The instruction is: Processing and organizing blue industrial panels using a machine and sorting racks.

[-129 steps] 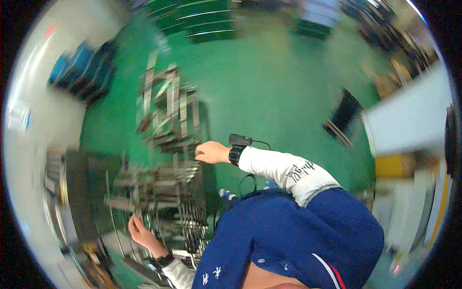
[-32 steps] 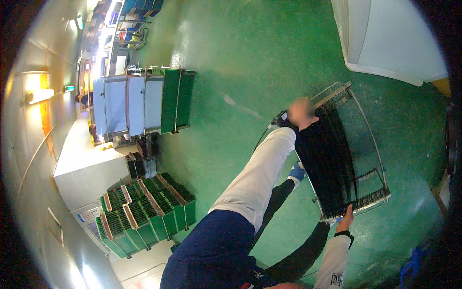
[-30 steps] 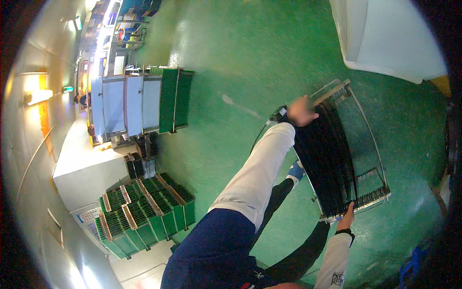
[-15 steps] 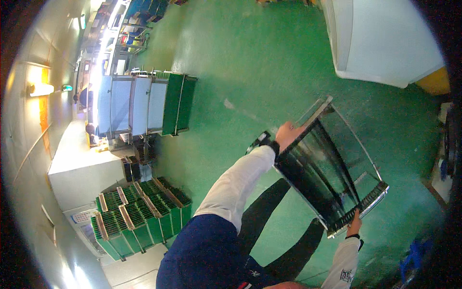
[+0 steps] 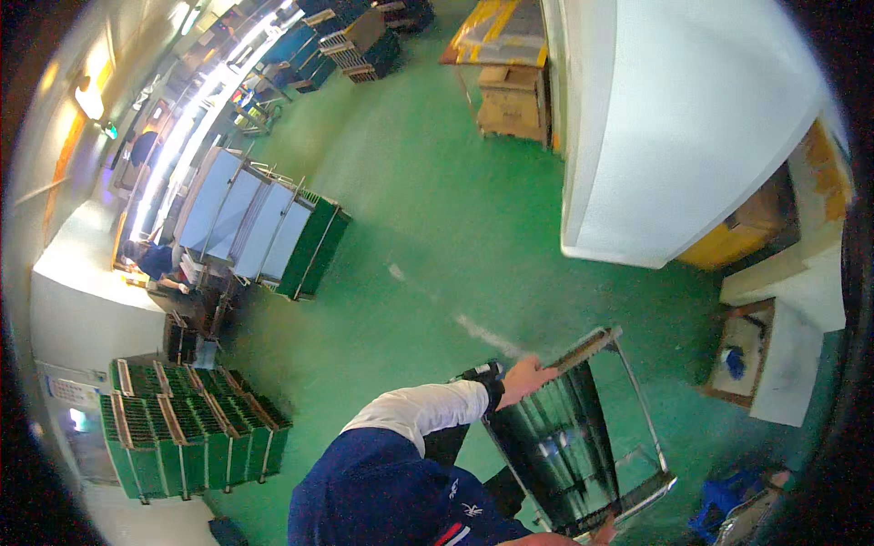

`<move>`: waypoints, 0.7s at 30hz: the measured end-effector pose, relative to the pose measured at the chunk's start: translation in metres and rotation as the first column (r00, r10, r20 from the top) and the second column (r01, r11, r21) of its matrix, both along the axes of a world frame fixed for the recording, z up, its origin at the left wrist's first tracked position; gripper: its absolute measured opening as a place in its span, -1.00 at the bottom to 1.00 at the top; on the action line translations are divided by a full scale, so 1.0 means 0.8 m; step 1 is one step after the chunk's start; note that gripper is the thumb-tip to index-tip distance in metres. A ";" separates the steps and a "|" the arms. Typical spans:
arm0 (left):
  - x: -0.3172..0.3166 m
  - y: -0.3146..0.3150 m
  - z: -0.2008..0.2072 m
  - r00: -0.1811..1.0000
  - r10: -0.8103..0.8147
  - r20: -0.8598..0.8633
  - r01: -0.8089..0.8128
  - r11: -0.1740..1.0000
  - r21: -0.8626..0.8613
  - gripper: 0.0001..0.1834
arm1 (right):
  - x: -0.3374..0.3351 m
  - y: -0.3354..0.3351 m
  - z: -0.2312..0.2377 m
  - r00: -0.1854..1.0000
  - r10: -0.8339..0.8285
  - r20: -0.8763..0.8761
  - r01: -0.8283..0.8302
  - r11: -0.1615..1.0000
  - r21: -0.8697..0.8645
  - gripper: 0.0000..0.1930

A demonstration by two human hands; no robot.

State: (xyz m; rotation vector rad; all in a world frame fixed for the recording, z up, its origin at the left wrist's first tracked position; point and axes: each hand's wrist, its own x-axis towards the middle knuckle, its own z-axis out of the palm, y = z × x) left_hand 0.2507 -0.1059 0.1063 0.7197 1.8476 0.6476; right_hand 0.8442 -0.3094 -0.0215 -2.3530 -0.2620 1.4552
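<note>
A metal-framed slotted rack point(image 5: 553, 435) with dark panels standing in it hangs tilted in front of my body. My left hand point(image 5: 522, 380) has its fingers over the rack's far end bar, with a dark band at the wrist. At the near end, my right hand point(image 5: 603, 530) grips the other slotted bar; only part of it shows at the lower edge. The rack's thin metal side rods are visible, and the green floor shows past them.
Green racks point(image 5: 191, 432) stand at the left, and a rack with pale blue panels point(image 5: 246, 218) is farther off. A large white cabinet point(image 5: 674, 127) fills the upper right. Beyond it are a cardboard box point(image 5: 510, 102) and an open-fronted box point(image 5: 769, 364). A person point(image 5: 155, 259) sits at the far left.
The view has tilted up and swung, so the rack and both my hands sit lower in the picture. More of the far floor, cabinet and boxes shows. Both hands still hold the rack.
</note>
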 end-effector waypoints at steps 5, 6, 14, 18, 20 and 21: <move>0.125 0.013 0.150 0.972 -0.196 0.127 0.205 0.977 -0.061 -0.49 | -0.008 -0.002 0.076 1.000 -0.019 0.000 0.019 1.000 0.008 -0.56; 0.152 0.012 0.166 0.958 -0.246 0.147 0.257 0.965 -0.059 -0.48 | -0.001 0.005 0.082 1.000 -0.013 -0.013 0.013 1.000 0.028 -0.56; 0.371 0.021 0.180 0.897 -0.440 -0.035 0.439 0.880 0.181 -0.48 | 0.093 0.018 0.107 0.997 -0.017 -0.069 0.027 0.989 0.145 -0.48; 0.443 0.027 0.215 0.860 -0.510 0.007 0.490 0.830 0.265 -0.40 | 0.155 -0.009 0.108 0.995 -0.080 -0.064 0.088 0.986 0.143 -0.45; 0.480 0.043 0.222 0.829 -0.558 0.039 0.530 0.806 0.263 -0.41 | 0.191 -0.034 0.109 0.989 -0.142 -0.051 0.148 0.980 0.134 -0.43; 0.492 0.057 0.233 0.815 -0.578 0.047 0.547 0.793 0.267 -0.41 | 0.207 -0.043 0.109 0.985 -0.166 -0.048 0.171 0.976 0.134 -0.42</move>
